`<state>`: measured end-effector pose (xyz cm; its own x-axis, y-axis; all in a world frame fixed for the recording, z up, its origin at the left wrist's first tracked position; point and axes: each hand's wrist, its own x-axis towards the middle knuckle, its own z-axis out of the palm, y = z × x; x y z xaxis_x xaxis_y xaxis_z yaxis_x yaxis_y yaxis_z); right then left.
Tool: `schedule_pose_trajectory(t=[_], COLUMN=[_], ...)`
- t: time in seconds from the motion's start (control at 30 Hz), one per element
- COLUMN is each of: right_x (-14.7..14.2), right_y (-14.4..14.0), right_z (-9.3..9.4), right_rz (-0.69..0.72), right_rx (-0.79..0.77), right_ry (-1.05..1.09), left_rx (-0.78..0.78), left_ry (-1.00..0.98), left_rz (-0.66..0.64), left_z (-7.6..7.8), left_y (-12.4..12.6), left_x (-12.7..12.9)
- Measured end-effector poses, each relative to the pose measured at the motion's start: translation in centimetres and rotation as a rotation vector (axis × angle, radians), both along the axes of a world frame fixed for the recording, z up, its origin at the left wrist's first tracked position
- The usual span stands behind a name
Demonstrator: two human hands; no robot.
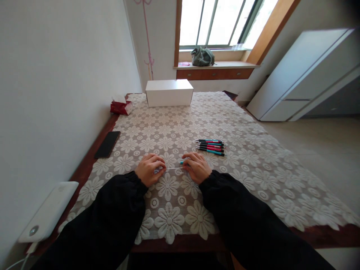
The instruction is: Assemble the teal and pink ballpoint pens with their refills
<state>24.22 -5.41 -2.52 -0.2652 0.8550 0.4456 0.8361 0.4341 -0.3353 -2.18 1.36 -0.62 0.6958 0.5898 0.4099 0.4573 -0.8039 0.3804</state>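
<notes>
Lace tablecloth (239, 123): both hands' fingers (159, 167) pinched on thin refill (174, 169), seemingly; pens (210, 146) just right, phone (107, 144) left

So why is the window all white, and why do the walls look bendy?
Head view: the bright window is blown out by daylight; the wide lens bends the white wall; the thin pen part between left hand and right hand is too small to make out.

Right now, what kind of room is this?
Probably a room in someone's home. There's a table with a flowery lace tablecloth, a window with a bag on its sill, and a white cupboard by the wall.
</notes>
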Motion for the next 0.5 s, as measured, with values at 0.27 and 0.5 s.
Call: schedule_pose_trajectory(t=[0.27,0.5], right_x=[0.03,0.24], right_y=[0.01,0.07], right_z=[-0.13,-0.31], right_rz=[-0.056,-0.076], right_rx=[-0.019,-0.027], right_ry=[0.045,0.040], left_rx=[0.005,0.019], left_ry=[-0.022,0.039], left_rz=[0.034,0.205], left_z=[0.41,-0.48], left_y=[0.06,0.71], left_x=[-0.05,-0.50])
